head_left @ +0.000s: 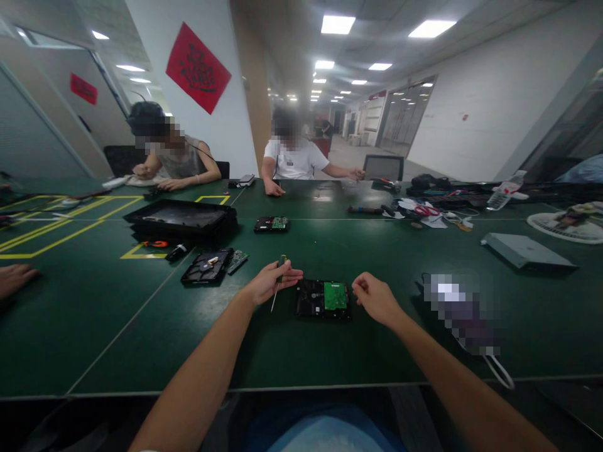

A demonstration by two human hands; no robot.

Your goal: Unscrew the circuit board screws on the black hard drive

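Observation:
In front of me a black hard drive lies on the green table, with a green circuit board on its right half. My left hand is at the drive's left edge, closed around a screwdriver with a dark and yellow handle. Its thin shaft slants down below the hand, apart from the drive. Just off the drive's right edge is my right hand, fingers curled and pinched together; anything small between the fingertips cannot be made out.
To the left lie another drive, a loose circuit board and a black tray. Farther back is a third drive. A phone-like object and a grey case lie right. Two people sit across; another person's hand shows far left.

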